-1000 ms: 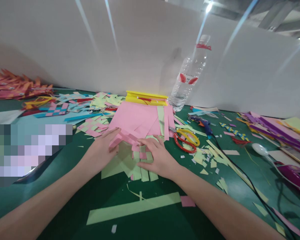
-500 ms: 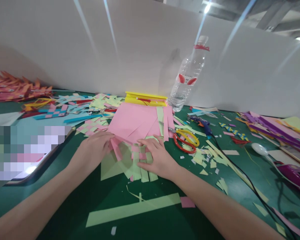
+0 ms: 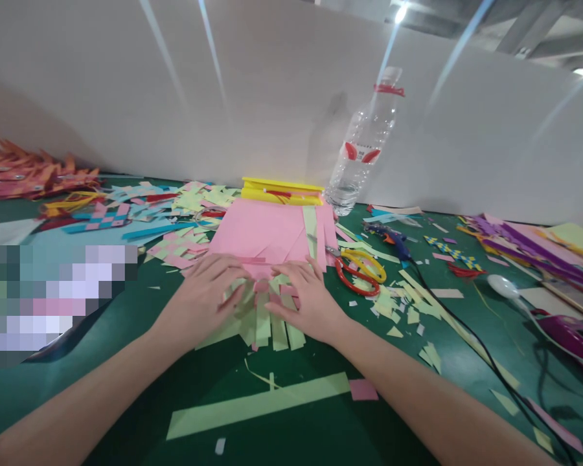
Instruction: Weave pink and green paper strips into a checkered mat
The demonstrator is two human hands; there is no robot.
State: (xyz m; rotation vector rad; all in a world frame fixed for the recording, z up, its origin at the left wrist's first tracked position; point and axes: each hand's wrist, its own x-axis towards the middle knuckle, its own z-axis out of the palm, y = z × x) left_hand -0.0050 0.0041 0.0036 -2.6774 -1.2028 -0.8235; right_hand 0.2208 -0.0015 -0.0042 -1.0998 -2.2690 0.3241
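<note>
The left hand [image 3: 199, 301] and right hand [image 3: 313, 304] flank the green-and-pink woven paper strips [image 3: 263, 323] at mid-worktop [image 3: 126, 401]; both have curved, partly open fingers, thumbs apart, touching the weave; whether either pinches a strip is unclear; scissors [image 3: 357, 290] lie towards the right edge.

The table [image 3: 272, 446] is viewed from the wearer's head, from close above its near side, facing forward and down, with the wall [image 3: 223, 97] taken in beyond.
</note>
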